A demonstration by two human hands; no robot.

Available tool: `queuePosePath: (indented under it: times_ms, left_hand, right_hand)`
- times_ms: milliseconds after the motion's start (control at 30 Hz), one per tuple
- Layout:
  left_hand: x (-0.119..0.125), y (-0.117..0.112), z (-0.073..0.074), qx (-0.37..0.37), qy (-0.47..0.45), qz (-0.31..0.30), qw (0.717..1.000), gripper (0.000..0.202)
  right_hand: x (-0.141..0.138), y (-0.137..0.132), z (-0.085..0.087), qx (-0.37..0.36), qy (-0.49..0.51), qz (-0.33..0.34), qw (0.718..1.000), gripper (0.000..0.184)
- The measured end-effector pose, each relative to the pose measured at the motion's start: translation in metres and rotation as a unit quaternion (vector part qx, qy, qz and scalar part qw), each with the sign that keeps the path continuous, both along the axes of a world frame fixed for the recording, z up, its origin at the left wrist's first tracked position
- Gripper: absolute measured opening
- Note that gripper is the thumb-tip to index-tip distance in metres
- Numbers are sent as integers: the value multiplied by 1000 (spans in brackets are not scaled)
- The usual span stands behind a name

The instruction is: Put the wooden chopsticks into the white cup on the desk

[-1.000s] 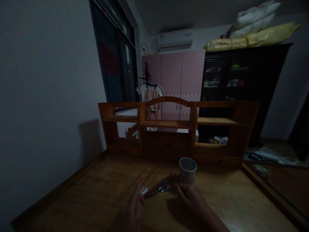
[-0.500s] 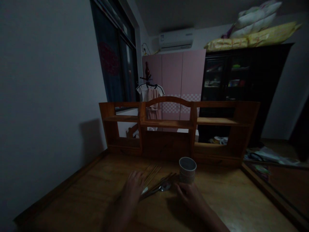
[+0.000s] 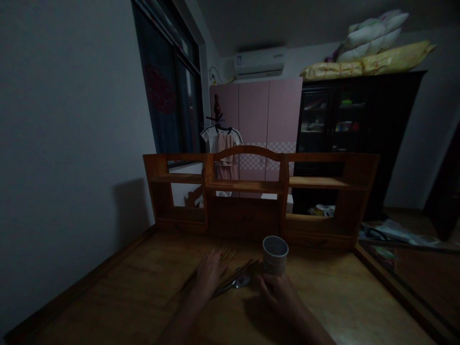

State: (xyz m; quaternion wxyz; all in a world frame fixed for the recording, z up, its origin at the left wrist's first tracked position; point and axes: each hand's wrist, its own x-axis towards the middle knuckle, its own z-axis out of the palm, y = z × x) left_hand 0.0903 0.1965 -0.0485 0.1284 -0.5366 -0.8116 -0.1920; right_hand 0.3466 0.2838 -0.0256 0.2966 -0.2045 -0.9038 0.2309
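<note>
My left hand (image 3: 209, 269) lies over a group of thin wooden chopsticks (image 3: 229, 256), its fingers curled down around them. Their far ends show past my fingertips; the rest is under the hand. Just to the right, more dark sticks (image 3: 251, 263) and a shiny metal spoon (image 3: 241, 281) lie together on the wooden tabletop (image 3: 143, 282). A grey cup (image 3: 275, 254) stands upright with its mouth up. In front of its lower part is my right hand (image 3: 276, 290), fingers closed. The hand hides the cup's base, and whatever the fingers may hold is not visible.
A wooden shelf unit (image 3: 246, 186) runs along the desk's back edge, behind the cup. A white wall (image 3: 72, 143) borders the left side, and a raised wooden edge (image 3: 402, 287) the right. The room is dim.
My left hand has moved forward and right onto the chopsticks, covering more of them. My right hand and the cup keep their places; the view has shifted slightly.
</note>
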Motion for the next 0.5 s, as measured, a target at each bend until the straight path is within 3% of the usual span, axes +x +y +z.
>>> queuePosePath:
  times_ms: [300,500]
  left_hand:
    - [3,-1,0,-30,11,14,999,31]
    - [6,-6,11,-75,2,41,996,22]
  right_hand:
    - [1,-2,3,0,-10,10,1000,46]
    - [-1,0,0,3,-11,0,1000,46]
